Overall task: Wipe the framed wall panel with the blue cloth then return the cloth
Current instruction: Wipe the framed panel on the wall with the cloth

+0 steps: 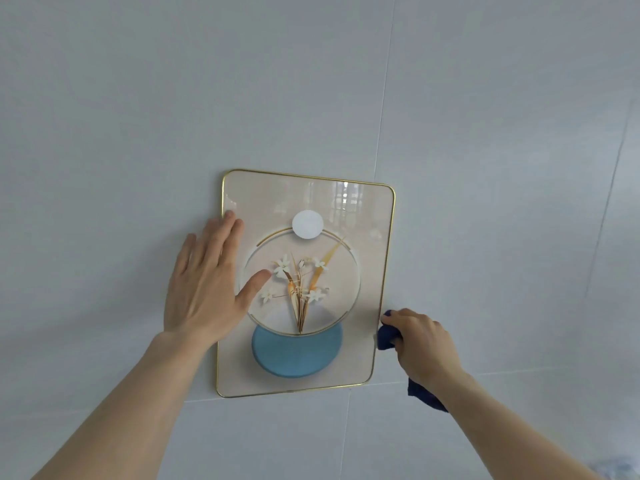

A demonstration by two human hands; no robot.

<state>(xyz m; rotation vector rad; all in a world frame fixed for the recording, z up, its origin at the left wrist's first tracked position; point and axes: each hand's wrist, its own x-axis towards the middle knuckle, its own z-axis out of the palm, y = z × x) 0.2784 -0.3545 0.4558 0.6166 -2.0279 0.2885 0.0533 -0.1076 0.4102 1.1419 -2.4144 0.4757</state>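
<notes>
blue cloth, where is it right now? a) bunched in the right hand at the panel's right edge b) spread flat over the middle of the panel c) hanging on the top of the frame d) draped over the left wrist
a: the blue cloth is bunched in the right hand at the lower right edge of the framed panel, while the left hand lies open and flat on the left side.

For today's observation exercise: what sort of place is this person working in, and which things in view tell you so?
Probably a tiled room in a home, though which room cannot be told. Clues: the wall of large pale tiles with thin joints, and a gold-framed decorative panel of flowers hung on it, whose glossy surface reflects a window.
</notes>
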